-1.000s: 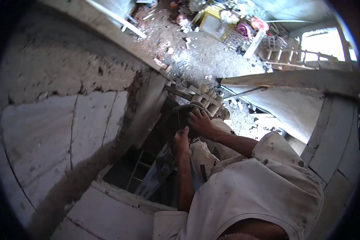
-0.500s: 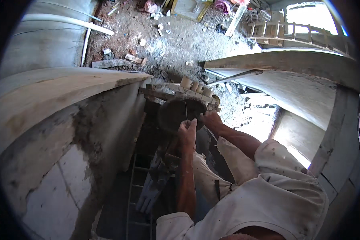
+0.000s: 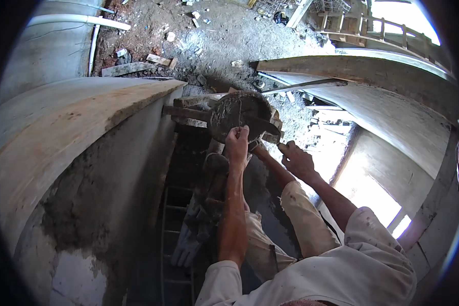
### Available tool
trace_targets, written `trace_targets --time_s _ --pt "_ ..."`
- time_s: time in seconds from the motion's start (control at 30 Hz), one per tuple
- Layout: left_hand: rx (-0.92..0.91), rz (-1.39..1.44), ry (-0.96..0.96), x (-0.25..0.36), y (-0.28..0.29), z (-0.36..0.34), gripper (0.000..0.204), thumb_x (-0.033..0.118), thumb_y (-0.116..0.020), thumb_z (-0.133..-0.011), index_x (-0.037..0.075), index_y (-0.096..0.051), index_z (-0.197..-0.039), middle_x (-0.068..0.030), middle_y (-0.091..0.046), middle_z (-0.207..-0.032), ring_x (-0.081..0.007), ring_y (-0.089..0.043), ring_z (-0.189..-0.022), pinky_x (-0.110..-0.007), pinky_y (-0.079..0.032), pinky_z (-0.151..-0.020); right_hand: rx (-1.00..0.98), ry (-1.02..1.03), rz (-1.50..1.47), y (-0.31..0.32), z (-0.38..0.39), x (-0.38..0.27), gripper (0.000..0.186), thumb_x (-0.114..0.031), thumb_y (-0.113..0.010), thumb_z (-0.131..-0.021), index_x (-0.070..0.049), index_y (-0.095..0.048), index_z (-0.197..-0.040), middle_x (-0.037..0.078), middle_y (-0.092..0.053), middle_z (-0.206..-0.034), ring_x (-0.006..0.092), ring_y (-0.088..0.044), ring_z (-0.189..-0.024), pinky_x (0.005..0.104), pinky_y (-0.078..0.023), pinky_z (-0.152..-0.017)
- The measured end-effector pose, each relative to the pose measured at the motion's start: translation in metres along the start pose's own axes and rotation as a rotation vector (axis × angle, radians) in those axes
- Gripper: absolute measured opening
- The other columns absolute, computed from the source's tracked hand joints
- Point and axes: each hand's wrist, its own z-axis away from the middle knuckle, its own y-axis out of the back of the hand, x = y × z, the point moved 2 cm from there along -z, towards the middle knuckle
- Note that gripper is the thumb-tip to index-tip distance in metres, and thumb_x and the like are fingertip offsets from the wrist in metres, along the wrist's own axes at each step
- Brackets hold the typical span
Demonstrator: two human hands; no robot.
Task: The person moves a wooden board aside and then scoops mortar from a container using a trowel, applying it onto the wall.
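My left hand (image 3: 237,146) is closed on the thin wire handle (image 3: 240,108) of a round, dark, mortar-smeared bucket (image 3: 224,118), which hangs just ahead of my knees. In my right hand (image 3: 298,162), fingers wrapped round its light grip, is a trowel (image 3: 263,126). Its dark blade reaches left across the bucket's mouth; whether it touches the mortar inside I cannot tell. A bare lower leg (image 3: 274,164) of mine shows below the bucket, between my two arms. The bucket partly hides the wooden pieces behind it.
On the left rises a plastered wall with a thick ledge (image 3: 86,115). A wooden plank (image 3: 188,113) juts out beside the bucket. Below left stands a metal ladder (image 3: 164,239). A concrete beam (image 3: 352,76) crosses at right. Rubble and boards (image 3: 130,68) litter the ground far below.
My right hand has moved right and down, away from the bucket's rim, and the trowel now shows in it. The bucket has shifted slightly forward and right, its mouth more in sight.
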Motion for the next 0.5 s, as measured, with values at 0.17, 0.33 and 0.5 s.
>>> trace_targets --time_s 0.17,0.33,0.5 --pt "0.018 0.045 -0.037 0.001 0.015 -0.025 0.027 0.032 -0.060 -0.095 0.007 -0.065 -0.105 -0.0014 -0.064 -0.096 -0.0090 -0.053 -0.069 -0.026 -0.047 -0.058 0.113 -0.071 -0.120 -0.002 -0.009 0.011 0.034 -0.033 -0.057 -0.093 -0.018 -0.054 -0.124 0.015 -0.063 -0.100 0.0350 -0.066 -0.081 0.0489 -0.053 -0.070" --pt "0.040 -0.125 -0.047 0.007 0.052 -0.048 0.031 0.034 -0.056 -0.098 0.007 -0.064 -0.110 0.0005 -0.060 -0.091 -0.0084 -0.053 -0.071 -0.027 -0.048 -0.060 0.226 -0.152 0.090 -0.024 -0.042 0.030 0.030 -0.030 -0.051 -0.096 -0.012 -0.052 -0.121 0.019 -0.062 -0.092 0.0371 -0.067 -0.070 0.0477 -0.055 -0.060" --pt "0.115 -0.104 -0.117 -0.020 0.070 -0.065 0.034 0.036 -0.052 -0.101 0.008 -0.063 -0.116 0.0025 -0.052 -0.082 -0.0067 -0.048 -0.069 -0.027 -0.049 -0.060 0.211 -0.130 0.189 -0.031 -0.100 0.020 0.022 -0.021 -0.052 -0.094 -0.011 -0.054 -0.113 0.019 -0.062 -0.092 0.0368 -0.067 -0.074 0.0478 -0.054 -0.060"
